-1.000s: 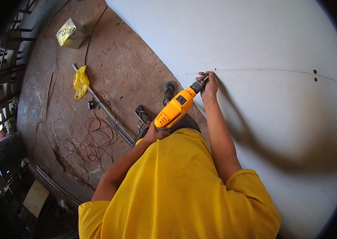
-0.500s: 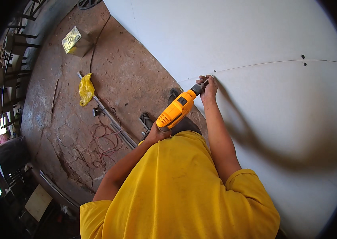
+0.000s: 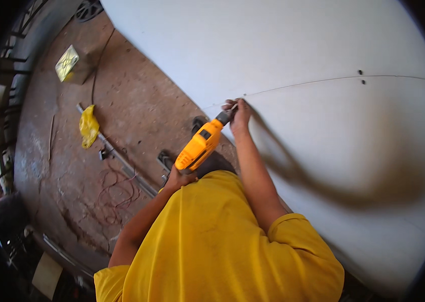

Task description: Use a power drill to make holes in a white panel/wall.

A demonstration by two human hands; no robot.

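1. The yellow power drill [image 3: 200, 148] is held at an angle between the two hands, its chuck pointing toward a large white panel [image 3: 323, 40].
2. The left hand [image 3: 180, 179] is closed around the drill's rear grip, partly hidden by the drill body.
3. The right hand [image 3: 240, 113] has its fingers bent around the bit just ahead of the chuck; the fingers cover much of the bit, so I cannot tell whether its tip touches the panel.
4. A small dark spot [image 3: 244, 94] lies just beyond those fingertips, near the thin seam line crossing the panel; two black dots [image 3: 362, 77] sit farther right, one on each side of that line.
5. On the reddish floor [image 3: 142, 88], left of the person's sandals, a metal tube [image 3: 129, 166] runs slantwise, with a yellow plastic bag [image 3: 89, 131] draped over its far part.
6. Loose red cord [image 3: 117, 201] lies in loops beside the tube, near the feet.
7. A boxy tin [image 3: 67, 63] stands farther off, a dark cable [image 3: 103, 58] running past it.
8. Dim chairs [image 3: 5, 73] line the left edge.
9. The yellow shirt [image 3: 212, 236] blocks the view of the floor below.
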